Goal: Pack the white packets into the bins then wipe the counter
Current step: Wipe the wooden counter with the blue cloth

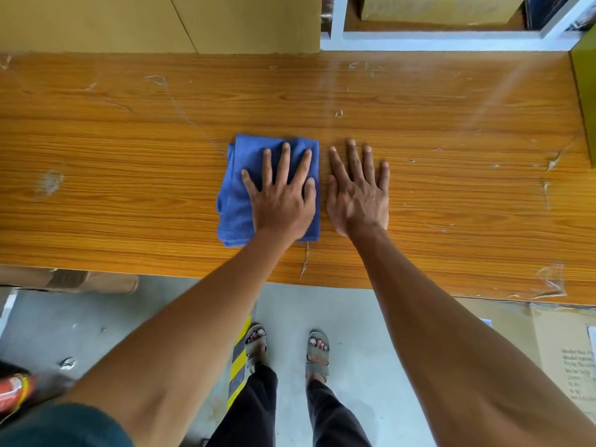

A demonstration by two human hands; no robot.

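Squarely mid-way along the scratched wood-grain counter (451,195), a folded blue terry cloth (235,195) is lying flat. The left hand (280,195) is pressing it with straight, spread fingers; the right hand (358,191) is resting flat just beside the cloth. Behind the counter, tan cardboard boxes (161,21) are standing, apparently closed.

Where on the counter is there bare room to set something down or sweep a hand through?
Bare wood runs from the blue cloth leftward to the frame edge, and from the right hand rightward toward the green edge. The strip behind both hands, up to the cardboard, is bare too. The middle is crowded: the left hand presses the cloth, the right hand lies flat beside it.
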